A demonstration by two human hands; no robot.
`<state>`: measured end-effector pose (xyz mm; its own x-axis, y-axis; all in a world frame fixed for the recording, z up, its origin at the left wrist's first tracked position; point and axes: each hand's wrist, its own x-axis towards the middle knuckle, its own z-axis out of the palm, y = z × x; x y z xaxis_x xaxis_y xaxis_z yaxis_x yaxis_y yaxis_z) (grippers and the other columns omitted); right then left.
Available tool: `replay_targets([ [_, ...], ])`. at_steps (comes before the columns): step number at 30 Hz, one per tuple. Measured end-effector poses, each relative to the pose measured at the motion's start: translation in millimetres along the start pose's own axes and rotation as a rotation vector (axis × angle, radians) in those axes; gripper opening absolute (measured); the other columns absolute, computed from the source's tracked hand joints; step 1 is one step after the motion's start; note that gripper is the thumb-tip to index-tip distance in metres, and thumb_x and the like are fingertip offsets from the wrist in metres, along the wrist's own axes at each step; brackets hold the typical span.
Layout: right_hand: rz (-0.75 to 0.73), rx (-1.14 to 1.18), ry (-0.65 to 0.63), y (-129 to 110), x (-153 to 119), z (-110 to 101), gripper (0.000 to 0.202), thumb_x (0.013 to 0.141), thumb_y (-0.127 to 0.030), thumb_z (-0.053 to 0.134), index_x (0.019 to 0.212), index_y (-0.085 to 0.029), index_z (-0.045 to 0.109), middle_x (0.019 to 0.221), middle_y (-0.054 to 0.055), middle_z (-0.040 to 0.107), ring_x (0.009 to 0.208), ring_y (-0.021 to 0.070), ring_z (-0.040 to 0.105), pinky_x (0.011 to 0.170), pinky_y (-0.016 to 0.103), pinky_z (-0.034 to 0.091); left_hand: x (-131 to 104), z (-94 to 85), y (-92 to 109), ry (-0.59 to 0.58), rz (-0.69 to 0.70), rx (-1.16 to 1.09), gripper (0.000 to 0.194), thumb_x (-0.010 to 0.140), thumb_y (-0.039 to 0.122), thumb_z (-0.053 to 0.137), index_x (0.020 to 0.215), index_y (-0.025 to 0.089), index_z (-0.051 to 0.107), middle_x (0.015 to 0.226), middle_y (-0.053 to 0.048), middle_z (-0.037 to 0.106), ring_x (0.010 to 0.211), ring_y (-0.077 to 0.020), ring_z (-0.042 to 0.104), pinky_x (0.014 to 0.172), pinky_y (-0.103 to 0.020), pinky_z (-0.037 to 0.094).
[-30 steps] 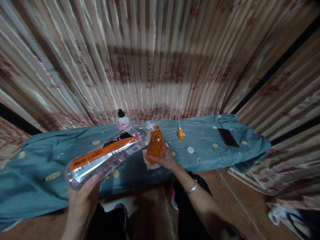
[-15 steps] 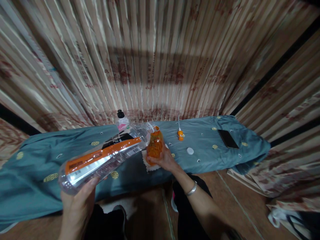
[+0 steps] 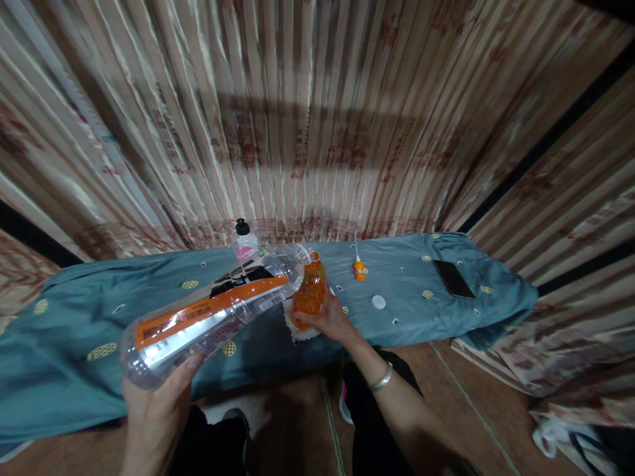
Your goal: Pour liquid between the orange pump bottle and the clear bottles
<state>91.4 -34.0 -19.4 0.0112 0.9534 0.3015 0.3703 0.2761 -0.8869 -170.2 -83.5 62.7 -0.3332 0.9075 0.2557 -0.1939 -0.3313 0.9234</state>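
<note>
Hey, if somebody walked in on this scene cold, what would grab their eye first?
Probably the big clear bottle with its orange label, tipped almost flat in the left hand, its mouth at the small orange bottle that the right hand steadies on the blue-green cloth. Behind them hangs a striped curtain, and a dark phone lies at the cloth's right end.

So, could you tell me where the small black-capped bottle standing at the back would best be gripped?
Probably around its clear body just below the black cap, coming from above and the left. The small bottle stands upright near the curtain, and the big tilted bottle in the left hand blocks its front.
</note>
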Motion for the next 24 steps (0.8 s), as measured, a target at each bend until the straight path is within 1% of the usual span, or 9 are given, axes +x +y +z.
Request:
replay_targets([
  [5,0.017,0.010,-0.001,1.3,-0.3,0.8,0.064,0.069,-0.037,0.082,0.126,-0.024,0.056,0.113,0.005,0.074,0.105,0.0263,0.072,0.095,0.043,0.058,0.0,-2.7,-1.1,-0.029,0.014,-0.016,0.062,0.054,0.030,0.092,0.112,0.026,0.070,0.110,-0.002,0.074,0.104,-0.0234,0.067,0.098,-0.032,0.055],
  [10,0.000,0.014,0.005,0.2,0.1,1.1,0.068,0.070,-0.039,0.083,0.129,-0.024,0.054,0.113,0.005,0.074,0.108,0.0259,0.071,0.095,0.041,0.058,0.4,-1.9,0.1,-0.016,-0.003,-0.026,0.063,0.054,0.030,0.093,0.113,0.026,0.071,0.108,-0.002,0.074,0.102,-0.0219,0.067,0.095,-0.028,0.056],
  [16,0.018,0.055,0.003,-2.4,0.4,1.2,0.072,0.069,-0.039,0.083,0.131,-0.023,0.051,0.111,0.005,0.074,0.107,0.0272,0.072,0.096,0.044,0.058,2.7,-0.2,0.9,-0.025,0.015,-0.037,0.065,0.052,0.028,0.094,0.113,0.024,0.071,0.105,-0.002,0.074,0.098,-0.0208,0.068,0.093,-0.028,0.057],
  [21,0.030,0.086,-0.006,-2.3,0.1,1.3,0.071,0.070,-0.043,0.082,0.131,-0.024,0.051,0.114,0.005,0.073,0.106,0.0264,0.072,0.098,0.044,0.057,3.6,0.4,-1.8,-0.018,0.028,-0.044,0.060,0.053,0.030,0.094,0.109,0.024,0.072,0.106,-0.002,0.074,0.100,-0.0216,0.068,0.094,-0.029,0.057],
  [24,0.026,0.090,-0.007,-3.3,0.7,1.1,0.075,0.069,-0.044,0.082,0.133,-0.023,0.050,0.116,0.007,0.073,0.107,0.0272,0.071,0.099,0.046,0.056,4.5,-0.1,-3.5,-0.015,0.059,-0.025,0.060,0.054,0.032,0.094,0.110,0.023,0.073,0.104,-0.004,0.074,0.098,-0.0220,0.069,0.091,-0.029,0.058],
])
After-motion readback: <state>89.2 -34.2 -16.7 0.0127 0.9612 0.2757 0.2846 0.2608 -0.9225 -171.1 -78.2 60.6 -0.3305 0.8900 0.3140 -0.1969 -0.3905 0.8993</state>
